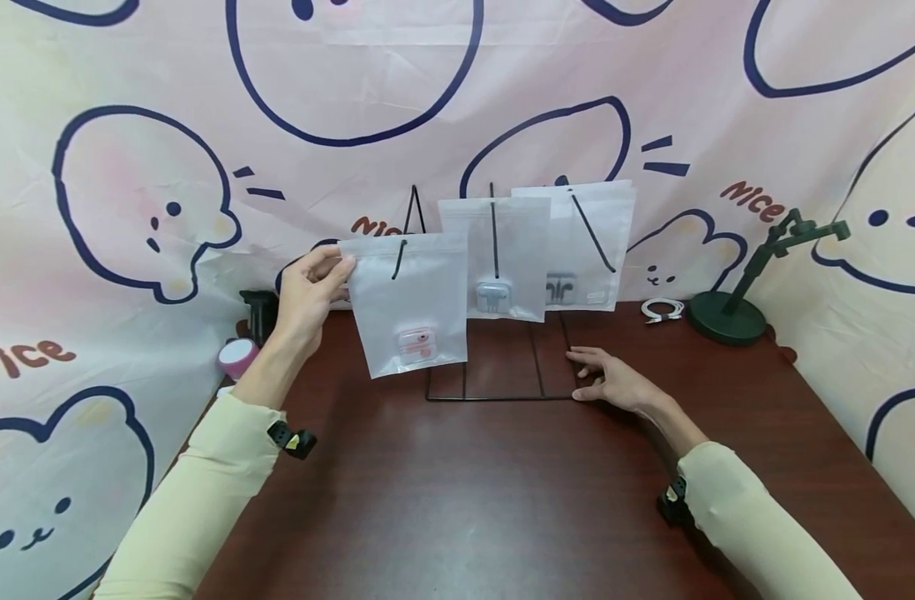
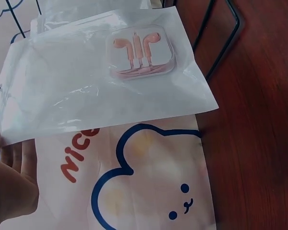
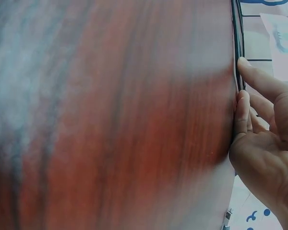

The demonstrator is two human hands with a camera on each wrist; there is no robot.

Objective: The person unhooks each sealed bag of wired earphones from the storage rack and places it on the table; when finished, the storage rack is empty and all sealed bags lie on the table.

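The left hand (image 1: 306, 296) pinches the front bag (image 1: 397, 296) by its upper left edge; the bag, earphones (image 2: 140, 51) inside, hangs rightward from the fingers on the rack (image 1: 502, 399). The right hand (image 1: 615, 383), fingers parted, touches the rack's near right corner on the worktop (image 1: 457, 500).

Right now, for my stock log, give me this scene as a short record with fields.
Left hand: pinches the front pouch by its left edge
Pouch contents: pink earphones in a clear case
Other pouches: hang on hooks to its right
Right hand: touches the base of the black wire rack
Surface: reddish-brown table
Back right: green stand, coiled white cable
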